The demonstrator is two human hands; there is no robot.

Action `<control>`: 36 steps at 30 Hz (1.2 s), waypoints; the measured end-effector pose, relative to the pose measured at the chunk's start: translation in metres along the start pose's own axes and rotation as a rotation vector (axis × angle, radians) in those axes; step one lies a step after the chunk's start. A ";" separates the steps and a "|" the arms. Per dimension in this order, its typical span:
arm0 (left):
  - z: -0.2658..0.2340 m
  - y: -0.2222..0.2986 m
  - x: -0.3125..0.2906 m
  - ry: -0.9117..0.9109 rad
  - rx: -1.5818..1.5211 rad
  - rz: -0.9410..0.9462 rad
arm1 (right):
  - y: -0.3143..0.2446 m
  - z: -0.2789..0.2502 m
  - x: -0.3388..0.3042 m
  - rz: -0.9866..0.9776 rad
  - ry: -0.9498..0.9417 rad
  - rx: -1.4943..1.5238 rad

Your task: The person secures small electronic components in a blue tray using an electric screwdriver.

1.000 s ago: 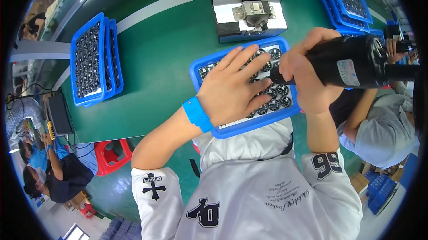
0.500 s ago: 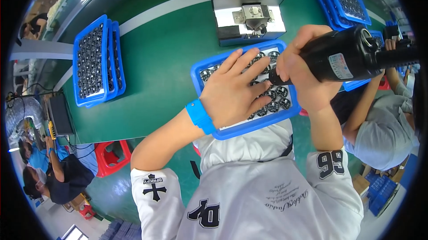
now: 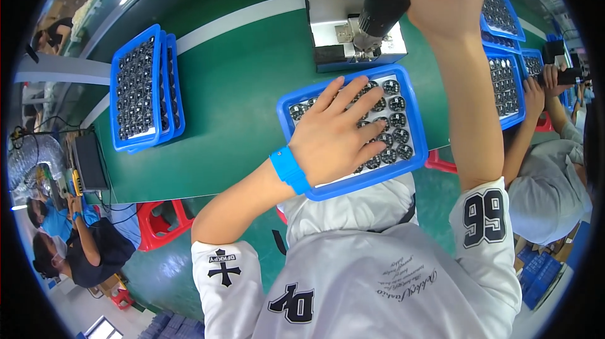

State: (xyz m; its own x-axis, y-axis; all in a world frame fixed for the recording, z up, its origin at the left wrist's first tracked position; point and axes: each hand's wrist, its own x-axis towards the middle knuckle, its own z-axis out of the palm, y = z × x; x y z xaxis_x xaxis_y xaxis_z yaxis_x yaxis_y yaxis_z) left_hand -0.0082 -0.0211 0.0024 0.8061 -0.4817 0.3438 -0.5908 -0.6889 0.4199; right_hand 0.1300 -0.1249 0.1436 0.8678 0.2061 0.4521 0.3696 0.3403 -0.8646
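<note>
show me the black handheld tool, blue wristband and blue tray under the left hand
Black handheld tool (image 3: 386, 6), head view: its dark body
Blue wristband (image 3: 290, 170), head view: its band
Blue tray (image 3: 372, 176), head view: its near rim

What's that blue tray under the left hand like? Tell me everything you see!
The blue tray is a rectangle with rounded corners and a raised rim, and looks like plastic. Inside, round black pieces sit in rows on a white liner. It lies on the green table, turned slightly, at the table's near edge. The left hand spreads over its middle, hiding many pieces; I can't tell whether it presses down.
</note>
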 end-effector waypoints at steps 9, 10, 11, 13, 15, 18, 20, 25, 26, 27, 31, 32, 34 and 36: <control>0.002 0.000 -0.002 0.023 0.008 -0.010 | 0.006 -0.001 -0.011 0.044 -0.090 -0.101; 0.003 0.000 -0.002 0.023 0.009 -0.012 | 0.003 0.000 -0.014 0.043 -0.090 -0.103; 0.003 0.000 -0.002 0.026 0.006 -0.010 | -0.002 0.001 -0.020 0.100 -0.033 -0.088; 0.003 0.000 -0.006 0.041 0.012 -0.025 | -0.012 0.005 -0.035 0.170 0.100 -0.063; 0.000 0.002 -0.010 0.038 0.027 -0.047 | -0.012 -0.020 -0.053 0.112 -0.056 0.007; -0.002 0.004 -0.001 0.017 -0.004 -0.040 | -0.030 -0.063 -0.077 0.099 -0.238 -0.032; -0.007 0.001 0.001 -0.043 -0.052 -0.041 | -0.035 -0.067 -0.093 0.091 -0.212 -0.005; -0.013 -0.008 0.002 -0.082 -0.120 -0.052 | -0.016 -0.060 -0.129 0.065 -0.095 -0.008; -0.012 -0.009 0.004 -0.086 -0.125 -0.045 | -0.013 -0.056 -0.131 0.065 -0.087 -0.013; -0.011 -0.010 0.006 -0.086 -0.129 -0.036 | -0.010 -0.052 -0.132 0.096 -0.053 -0.041; -0.009 -0.011 0.010 -0.097 -0.137 -0.026 | -0.001 -0.053 -0.131 0.094 -0.020 -0.118; -0.009 -0.011 0.010 -0.101 -0.130 -0.027 | 0.003 -0.054 -0.131 0.073 -0.026 -0.111; -0.009 -0.011 0.009 -0.104 -0.129 -0.033 | 0.011 -0.059 -0.132 0.054 -0.039 -0.122; -0.008 -0.012 0.007 -0.107 -0.129 -0.038 | 0.016 -0.062 -0.134 0.014 -0.073 -0.240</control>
State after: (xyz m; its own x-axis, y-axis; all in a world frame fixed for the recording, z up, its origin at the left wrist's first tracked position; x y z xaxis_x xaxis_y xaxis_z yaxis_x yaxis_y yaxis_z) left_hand 0.0043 -0.0124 0.0064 0.8230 -0.5164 0.2367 -0.5536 -0.6358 0.5379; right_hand 0.0403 -0.2039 0.0561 0.8503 0.2776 0.4470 0.4339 0.1108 -0.8941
